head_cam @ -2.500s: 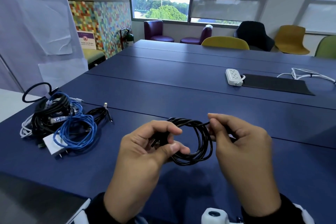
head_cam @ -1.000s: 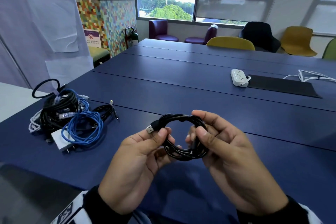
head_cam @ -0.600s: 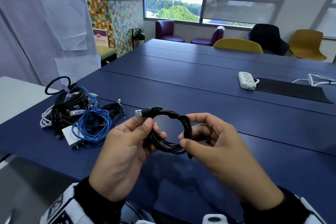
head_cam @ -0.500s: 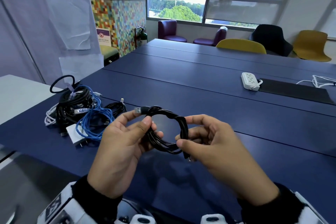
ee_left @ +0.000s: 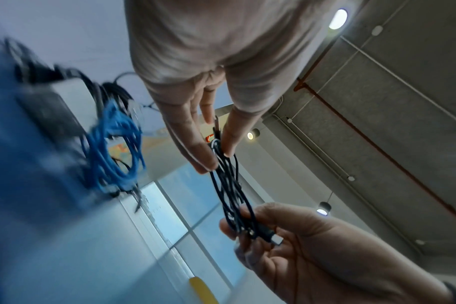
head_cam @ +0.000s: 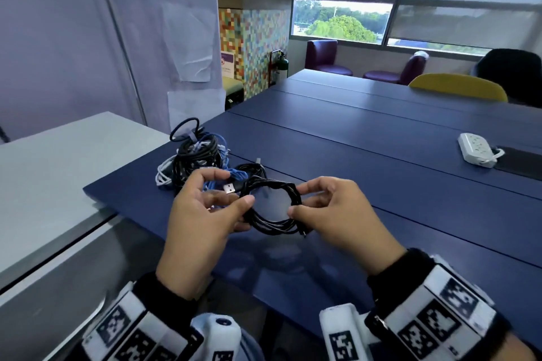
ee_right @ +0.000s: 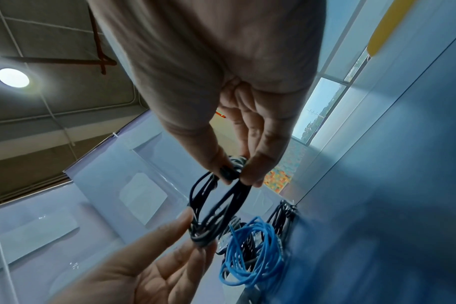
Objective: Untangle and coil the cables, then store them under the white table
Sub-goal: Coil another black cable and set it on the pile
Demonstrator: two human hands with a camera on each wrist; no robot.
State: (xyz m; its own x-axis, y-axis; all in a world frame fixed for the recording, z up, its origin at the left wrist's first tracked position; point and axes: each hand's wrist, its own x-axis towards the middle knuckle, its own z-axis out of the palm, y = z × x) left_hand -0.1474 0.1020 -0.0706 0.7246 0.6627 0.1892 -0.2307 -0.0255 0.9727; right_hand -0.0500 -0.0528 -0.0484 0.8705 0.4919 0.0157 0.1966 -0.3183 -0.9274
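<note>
While both hands hover above the dark blue table [head_cam: 381,161], they share one coiled black USB cable [head_cam: 271,208]. The left hand [head_cam: 202,214] pinches its near side beside the plug, and the right hand [head_cam: 331,211] pinches the opposite side.

Coil [head_cam: 271,208] held between both hands above table [head_cam: 381,184]; cable pile [head_cam: 193,161] behind-left — power strip [head_cam: 475,149] far right.

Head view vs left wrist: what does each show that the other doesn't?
Head only: white table, white power strip, chairs, the coil's round loop shape. Left wrist only: ceiling lights, the palm sides of the fingers. Both: black cable coil, held at either side by the left hand and right hand, and the blue cable in the pile behind.
</note>
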